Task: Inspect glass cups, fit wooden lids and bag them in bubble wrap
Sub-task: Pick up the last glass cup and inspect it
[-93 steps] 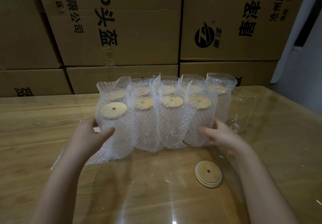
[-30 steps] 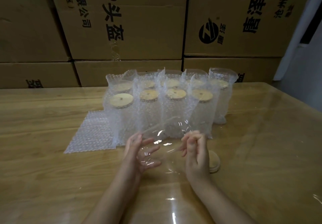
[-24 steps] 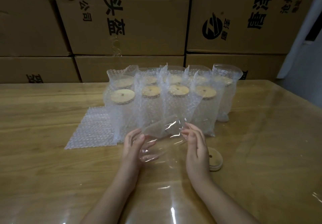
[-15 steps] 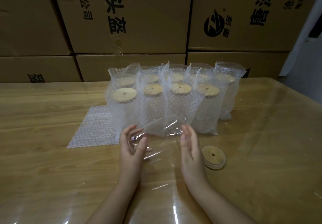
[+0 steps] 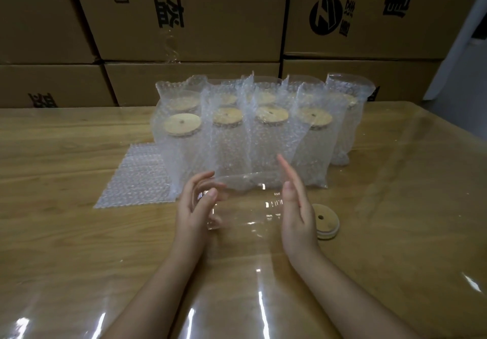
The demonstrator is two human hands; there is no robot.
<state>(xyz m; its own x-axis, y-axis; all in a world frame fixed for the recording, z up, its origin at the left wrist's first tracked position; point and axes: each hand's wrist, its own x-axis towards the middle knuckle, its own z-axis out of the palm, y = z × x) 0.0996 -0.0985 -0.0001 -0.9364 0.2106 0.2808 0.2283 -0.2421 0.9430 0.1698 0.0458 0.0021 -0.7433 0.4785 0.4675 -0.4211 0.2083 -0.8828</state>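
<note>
Two hands held a clear glass cup (image 5: 245,204) on its side between them, low over the table (image 5: 52,154) and just in front of the bagged cups; whether it touched the tabletop could not be told. The left hand (image 5: 195,209) had its fingers and thumb curved round one end of the cup. The right hand (image 5: 296,207) was flat, fingers straight and together, its palm set against the other end. The cup was smooth and cylindrical, so transparent that it showed mostly as bright glints.

A round wooden lid (image 5: 325,220), pale, with a small hole at its centre, lay flat on the table just right of the right hand, apart from the cup.

Behind the hands stood two rows of bags (image 5: 263,149) of knobbly bubble wrap, upright and touching. Each held a cup topped with a similar wooden disc, and the open bag mouths rose above the lids. A flat bubble-wrap sheet (image 5: 137,178) lay to their left, its edge tucked under the nearest bag.

The wood-grain table lay under a glossy clear film (image 5: 263,299) that threw back white streaks. Brown cardboard boxes (image 5: 210,22) with black print were stacked along the far edge.
</note>
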